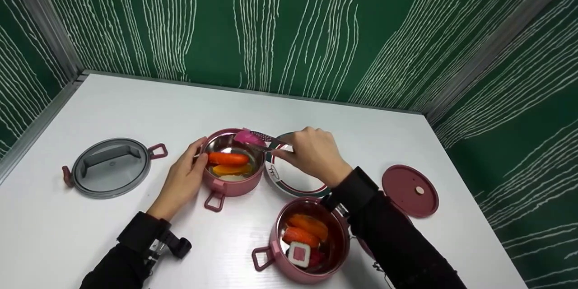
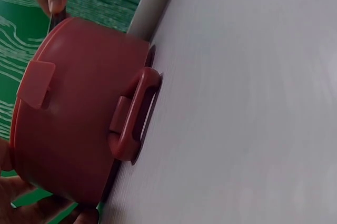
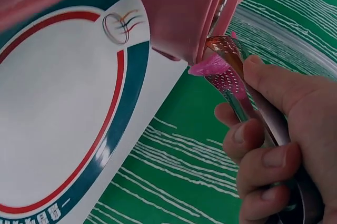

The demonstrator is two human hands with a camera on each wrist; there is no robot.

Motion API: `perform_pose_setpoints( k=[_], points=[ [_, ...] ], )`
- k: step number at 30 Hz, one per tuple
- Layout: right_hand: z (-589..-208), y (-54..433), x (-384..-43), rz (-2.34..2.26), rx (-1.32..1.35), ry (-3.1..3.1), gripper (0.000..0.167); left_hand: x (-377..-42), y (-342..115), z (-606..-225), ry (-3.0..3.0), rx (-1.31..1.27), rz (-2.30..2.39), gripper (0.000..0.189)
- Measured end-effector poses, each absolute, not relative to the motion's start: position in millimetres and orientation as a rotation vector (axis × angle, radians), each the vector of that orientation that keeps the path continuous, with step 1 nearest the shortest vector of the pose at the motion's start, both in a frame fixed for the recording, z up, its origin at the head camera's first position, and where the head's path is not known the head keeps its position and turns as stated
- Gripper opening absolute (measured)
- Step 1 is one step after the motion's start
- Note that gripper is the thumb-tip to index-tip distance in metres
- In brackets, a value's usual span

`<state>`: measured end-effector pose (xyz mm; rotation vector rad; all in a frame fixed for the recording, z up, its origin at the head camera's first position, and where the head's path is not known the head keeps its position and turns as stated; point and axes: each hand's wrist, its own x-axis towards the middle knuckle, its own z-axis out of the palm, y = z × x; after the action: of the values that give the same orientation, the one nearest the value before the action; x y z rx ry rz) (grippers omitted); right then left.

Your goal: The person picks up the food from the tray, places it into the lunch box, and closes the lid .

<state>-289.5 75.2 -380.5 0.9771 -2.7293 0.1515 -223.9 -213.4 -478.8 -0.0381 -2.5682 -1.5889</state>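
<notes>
My right hand [image 1: 314,153] grips metal tongs [image 3: 268,110] with perforated tips. Between those tips is a pink piece [image 1: 247,137], held over the right rim of a small pink pot [image 1: 237,187]. My left hand [image 1: 185,180] holds this pot by its left side, thumb near the rim and fingers along the wall. Inside the pot lie an orange-red piece [image 1: 228,158], a yellow piece [image 1: 231,169] and a whitish piece at the bottom. Behind my right hand is a white plate [image 3: 58,108] with a green and red rim, partly hidden.
Nearer me stands a second pink pot [image 1: 309,275] holding orange pieces and a sushi roll piece [image 1: 299,254]. A grey lid [image 1: 113,169] with a handle lies at left. A dark red round lid [image 1: 406,189] lies at right, partly behind my sleeve. Green walls bound the white table [image 1: 216,239].
</notes>
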Motion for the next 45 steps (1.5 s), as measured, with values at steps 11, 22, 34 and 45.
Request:
perform_pose_setpoints(
  k=[11, 22, 34, 45],
  points=[
    [-386, 56, -290, 0.112, 0.969, -2.763, 0.030, -224, -214, -479, -2.571, -0.030, -1.598, 0.049],
    [-386, 49, -284, 0.117, 1.024, -2.703, 0.032, -224, -214, -478, -2.576, -0.026, -1.601, 0.050],
    [-400, 44, -291, 0.037, 0.975, -2.723, 0.033, -225, -213, -480, -2.566, -0.052, -1.615, 0.050],
    [-391, 48, -287, 0.097, 0.970, -2.746, 0.035, -225, -214, -480, -2.575, -0.034, -1.611, 0.050]
  ],
)
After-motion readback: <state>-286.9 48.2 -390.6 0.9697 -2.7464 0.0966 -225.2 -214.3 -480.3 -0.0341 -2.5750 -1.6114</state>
